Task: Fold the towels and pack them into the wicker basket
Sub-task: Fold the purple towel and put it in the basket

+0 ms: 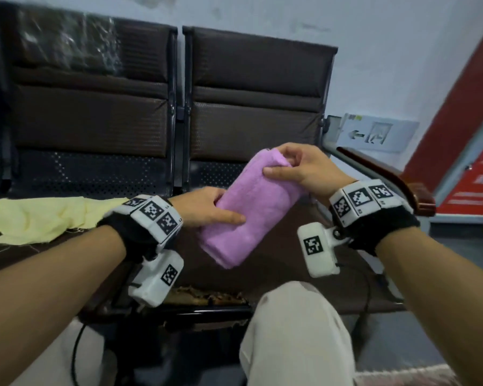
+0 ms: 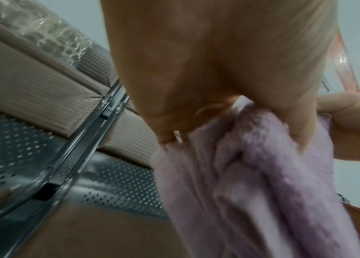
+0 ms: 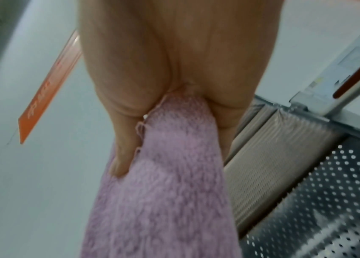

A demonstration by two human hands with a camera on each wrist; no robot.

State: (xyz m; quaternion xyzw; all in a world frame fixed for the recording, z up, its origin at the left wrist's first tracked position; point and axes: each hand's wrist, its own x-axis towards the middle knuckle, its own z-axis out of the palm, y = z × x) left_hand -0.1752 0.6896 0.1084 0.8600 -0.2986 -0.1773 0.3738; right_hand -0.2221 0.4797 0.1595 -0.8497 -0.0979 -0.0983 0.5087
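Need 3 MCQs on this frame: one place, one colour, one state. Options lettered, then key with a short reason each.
1. Where does the yellow cloth lie?
A. on the seat to the person's left
B. on the floor
C. over a chair back

2. What colour is the folded towel held in both hands?
A. white
B. pink
C. green

3. How is the towel held?
A. lying loose on the seat
B. in the left hand only
C. off the seat, each hand gripping one end

Key: 1 A, the head view shows it spread on the seat beside the left wrist. 2 B, pink in all three views. 3 C, the left hand grips the near end and the right hand pinches the far end, with the towel off the seat.
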